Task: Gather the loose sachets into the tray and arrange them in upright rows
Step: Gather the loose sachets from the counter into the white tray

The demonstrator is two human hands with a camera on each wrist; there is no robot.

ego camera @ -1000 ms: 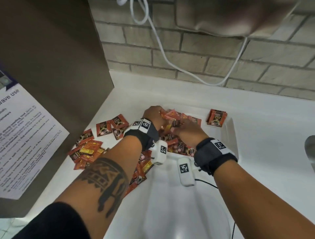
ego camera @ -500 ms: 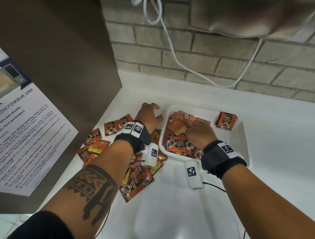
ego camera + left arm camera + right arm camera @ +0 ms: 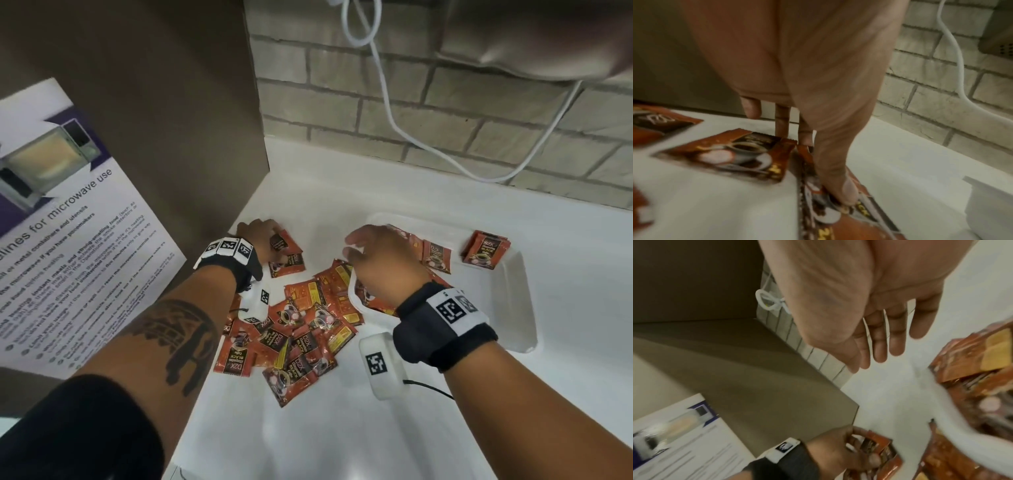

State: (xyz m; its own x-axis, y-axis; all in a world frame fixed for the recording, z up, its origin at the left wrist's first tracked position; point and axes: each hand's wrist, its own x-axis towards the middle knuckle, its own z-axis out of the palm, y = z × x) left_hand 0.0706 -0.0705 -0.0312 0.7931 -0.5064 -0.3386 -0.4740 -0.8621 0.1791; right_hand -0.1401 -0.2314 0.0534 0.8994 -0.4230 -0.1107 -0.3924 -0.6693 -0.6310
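Note:
Several orange-brown coffee sachets lie loose on the white counter, left of the white tray. More sachets lie flat in the tray's left half, and a small stack stands in its far right corner. My left hand is by the brown panel and pinches a few sachets; its thumb presses on the top one. My right hand hovers over the tray's left rim with fingers straight, holding nothing.
A brown panel with a microwave-use notice walls off the left. Behind the counter is a brick wall with a white cable hanging in front. A brown object overhangs the top right.
My left hand has moved left from beside the tray to the sachets by the panel and taken hold of them. My right hand has lifted off the tray's sachets and straightened its fingers.

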